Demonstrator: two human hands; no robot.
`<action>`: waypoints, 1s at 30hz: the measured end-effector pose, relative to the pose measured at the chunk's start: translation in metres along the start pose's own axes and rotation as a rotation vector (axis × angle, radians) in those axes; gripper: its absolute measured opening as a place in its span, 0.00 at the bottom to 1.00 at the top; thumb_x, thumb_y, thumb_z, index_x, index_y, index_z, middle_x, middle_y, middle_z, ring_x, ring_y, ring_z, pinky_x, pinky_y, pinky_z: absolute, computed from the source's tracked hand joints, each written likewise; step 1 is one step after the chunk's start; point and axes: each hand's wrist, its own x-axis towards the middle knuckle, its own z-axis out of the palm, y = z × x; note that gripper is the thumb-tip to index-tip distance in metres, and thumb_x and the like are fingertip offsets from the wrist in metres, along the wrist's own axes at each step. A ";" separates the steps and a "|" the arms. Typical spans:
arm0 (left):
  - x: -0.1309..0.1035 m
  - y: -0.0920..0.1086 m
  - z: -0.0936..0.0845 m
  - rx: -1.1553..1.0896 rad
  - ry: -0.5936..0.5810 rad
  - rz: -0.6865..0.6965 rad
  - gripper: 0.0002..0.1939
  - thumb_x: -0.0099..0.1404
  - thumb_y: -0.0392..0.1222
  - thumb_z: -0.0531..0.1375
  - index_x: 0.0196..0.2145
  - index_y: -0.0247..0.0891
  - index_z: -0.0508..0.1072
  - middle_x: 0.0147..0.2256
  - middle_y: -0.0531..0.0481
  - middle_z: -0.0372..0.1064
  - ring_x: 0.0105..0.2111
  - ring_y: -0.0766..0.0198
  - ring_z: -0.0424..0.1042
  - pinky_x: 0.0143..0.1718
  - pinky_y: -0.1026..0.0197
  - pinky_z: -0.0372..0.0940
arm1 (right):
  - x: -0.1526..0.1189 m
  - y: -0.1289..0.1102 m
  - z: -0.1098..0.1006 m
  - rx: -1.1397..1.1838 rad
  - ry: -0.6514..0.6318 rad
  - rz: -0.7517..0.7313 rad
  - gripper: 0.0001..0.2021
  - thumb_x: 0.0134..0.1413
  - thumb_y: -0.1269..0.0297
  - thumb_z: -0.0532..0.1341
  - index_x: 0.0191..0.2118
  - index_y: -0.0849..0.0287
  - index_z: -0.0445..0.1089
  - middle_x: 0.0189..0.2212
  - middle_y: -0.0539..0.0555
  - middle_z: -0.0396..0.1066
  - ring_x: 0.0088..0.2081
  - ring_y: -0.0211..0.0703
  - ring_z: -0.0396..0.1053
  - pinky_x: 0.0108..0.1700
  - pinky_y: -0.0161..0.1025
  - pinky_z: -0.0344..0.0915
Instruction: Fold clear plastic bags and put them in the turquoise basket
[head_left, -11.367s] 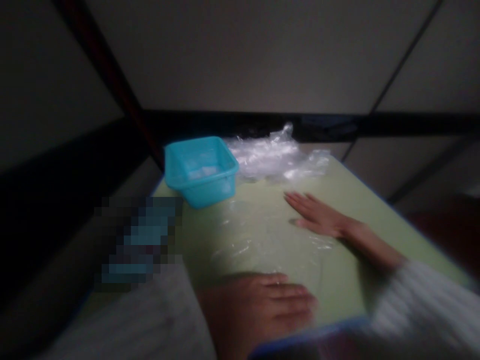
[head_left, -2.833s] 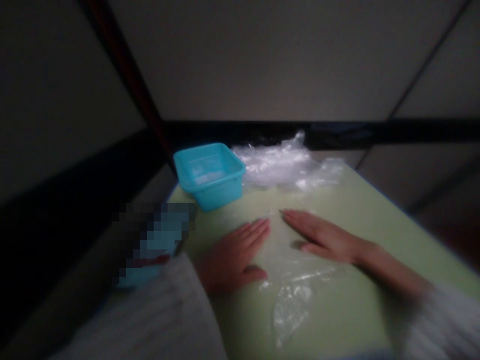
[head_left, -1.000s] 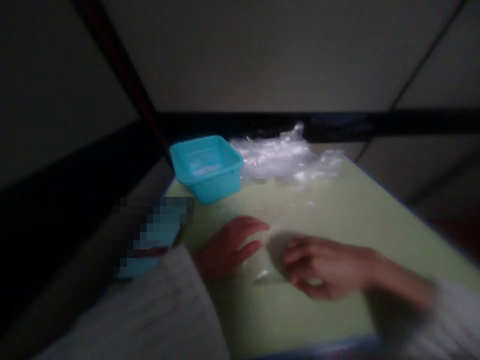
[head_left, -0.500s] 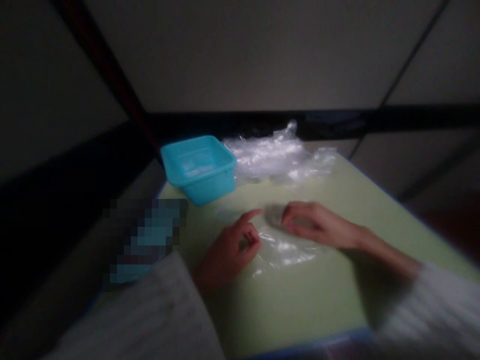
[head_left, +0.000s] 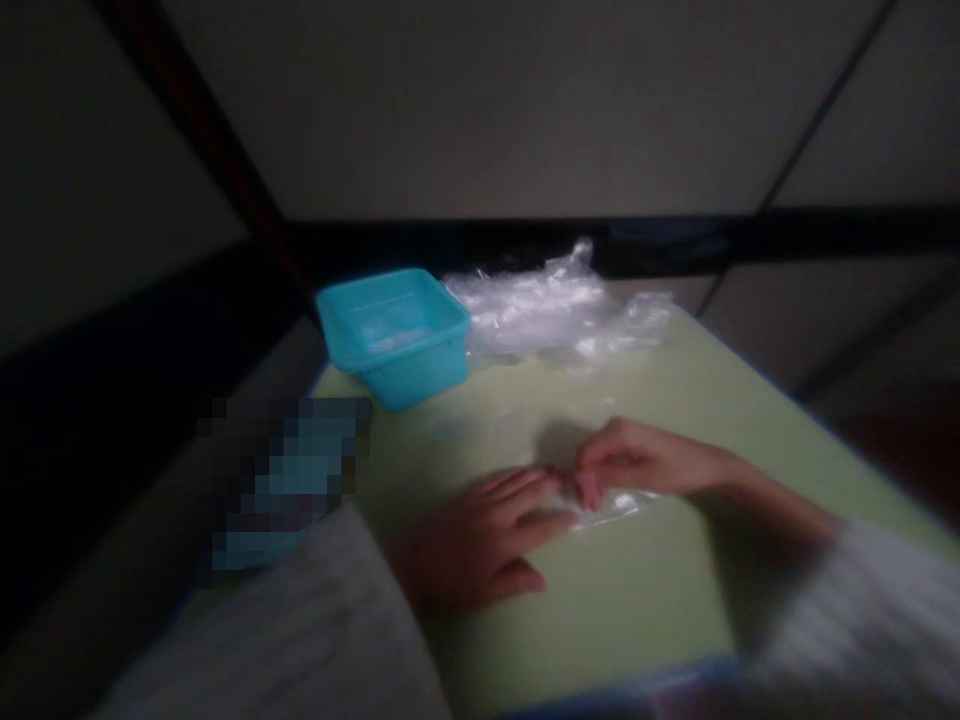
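Note:
A clear plastic bag (head_left: 619,508) lies on the pale yellow-green table (head_left: 600,630), partly covered by both hands. My left hand (head_left: 484,535) rests flat over the bag's left part, palm down, with the fingers stretched toward the right. Close to those fingertips, my right hand (head_left: 645,458) is closed in a pinch at the bag, thumb and fingers together. Blur and dim light hide the exact spot between the fingers.
Behind the hands, at the table's far left corner, stands a turquoise plastic basin (head_left: 420,378). Beside it spreads a crumpled heap of clear plastic bags (head_left: 532,312). A pixelated flat object (head_left: 300,480) is at the left edge. A panelled wall (head_left: 487,120) rises behind the table.
My left hand has gone from curled fingers to lying flat on the bag. My right hand has lowered slightly and its fingers have closed together at the bag.

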 end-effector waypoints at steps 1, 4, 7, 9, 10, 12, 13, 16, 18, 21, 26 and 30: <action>0.000 -0.001 0.001 -0.005 -0.017 -0.005 0.29 0.65 0.56 0.52 0.57 0.36 0.62 0.57 0.34 0.58 0.59 0.48 0.55 0.58 0.48 0.53 | 0.000 0.001 0.001 0.021 -0.021 0.016 0.19 0.60 0.55 0.54 0.30 0.66 0.71 0.24 0.53 0.71 0.28 0.35 0.70 0.32 0.32 0.66; -0.002 -0.004 0.003 -0.035 -0.057 -0.022 0.29 0.64 0.57 0.52 0.58 0.39 0.61 0.59 0.37 0.56 0.60 0.47 0.53 0.59 0.46 0.51 | 0.001 0.005 0.003 0.074 -0.096 0.076 0.21 0.59 0.52 0.54 0.30 0.67 0.71 0.24 0.53 0.71 0.28 0.35 0.70 0.32 0.32 0.66; -0.003 -0.004 0.003 -0.054 -0.094 -0.041 0.29 0.65 0.57 0.51 0.58 0.40 0.61 0.61 0.37 0.52 0.62 0.46 0.49 0.60 0.44 0.49 | 0.000 0.010 0.000 0.105 -0.186 0.152 0.22 0.57 0.49 0.56 0.28 0.67 0.71 0.24 0.54 0.72 0.27 0.34 0.70 0.32 0.32 0.66; -0.004 -0.004 0.002 -0.058 -0.118 -0.050 0.29 0.65 0.57 0.52 0.58 0.39 0.61 0.62 0.35 0.49 0.62 0.46 0.48 0.60 0.44 0.49 | -0.002 0.014 -0.005 0.123 -0.240 0.214 0.24 0.55 0.47 0.57 0.27 0.67 0.71 0.24 0.55 0.73 0.26 0.34 0.70 0.32 0.32 0.66; -0.004 -0.004 0.002 -0.061 -0.129 -0.054 0.29 0.65 0.57 0.52 0.58 0.38 0.61 0.62 0.34 0.48 0.62 0.46 0.47 0.60 0.44 0.49 | -0.004 0.016 -0.009 0.135 -0.266 0.249 0.24 0.55 0.46 0.56 0.26 0.67 0.71 0.23 0.55 0.73 0.26 0.34 0.70 0.32 0.32 0.66; -0.003 -0.004 0.000 -0.067 -0.134 -0.057 0.29 0.65 0.56 0.52 0.58 0.38 0.62 0.63 0.34 0.46 0.62 0.46 0.47 0.60 0.44 0.48 | -0.008 0.021 -0.016 0.163 -0.324 0.326 0.26 0.54 0.44 0.56 0.26 0.67 0.71 0.23 0.55 0.73 0.26 0.35 0.71 0.31 0.33 0.66; -0.003 -0.003 0.000 -0.069 -0.134 -0.057 0.29 0.65 0.56 0.52 0.58 0.38 0.62 0.63 0.35 0.45 0.63 0.46 0.46 0.60 0.44 0.48 | -0.010 0.023 -0.020 0.179 -0.359 0.362 0.26 0.53 0.43 0.56 0.26 0.66 0.71 0.23 0.55 0.73 0.26 0.35 0.71 0.31 0.33 0.66; -0.002 -0.003 -0.002 -0.063 -0.140 -0.057 0.28 0.65 0.55 0.53 0.58 0.39 0.61 0.63 0.36 0.45 0.63 0.47 0.45 0.60 0.45 0.48 | -0.018 0.029 -0.032 0.225 -0.450 0.449 0.27 0.52 0.42 0.57 0.26 0.66 0.72 0.22 0.55 0.74 0.25 0.37 0.72 0.31 0.34 0.67; -0.002 -0.003 -0.002 -0.062 -0.136 -0.056 0.28 0.65 0.55 0.53 0.58 0.40 0.61 0.63 0.38 0.45 0.63 0.48 0.45 0.60 0.45 0.48 | -0.023 0.033 -0.039 0.240 -0.484 0.496 0.27 0.51 0.41 0.57 0.26 0.66 0.72 0.23 0.55 0.74 0.25 0.37 0.72 0.31 0.33 0.68; -0.003 -0.004 -0.001 -0.058 -0.128 -0.051 0.28 0.65 0.56 0.52 0.58 0.39 0.61 0.63 0.36 0.45 0.63 0.48 0.45 0.60 0.45 0.48 | -0.028 0.037 -0.044 0.238 -0.507 0.547 0.27 0.49 0.40 0.58 0.26 0.66 0.72 0.22 0.55 0.74 0.25 0.36 0.72 0.30 0.32 0.67; -0.003 -0.004 0.000 -0.047 -0.128 -0.053 0.28 0.65 0.55 0.52 0.58 0.39 0.61 0.63 0.36 0.46 0.63 0.48 0.45 0.60 0.45 0.49 | -0.031 0.039 -0.046 0.210 -0.550 0.536 0.27 0.50 0.41 0.58 0.24 0.65 0.71 0.22 0.54 0.74 0.24 0.36 0.72 0.29 0.32 0.66; -0.003 -0.002 -0.002 -0.021 -0.076 -0.032 0.30 0.65 0.56 0.52 0.60 0.38 0.59 0.63 0.38 0.46 0.63 0.49 0.45 0.61 0.47 0.49 | -0.029 0.033 -0.047 0.181 -0.339 0.390 0.21 0.50 0.47 0.61 0.27 0.65 0.71 0.23 0.53 0.74 0.26 0.37 0.72 0.32 0.35 0.68</action>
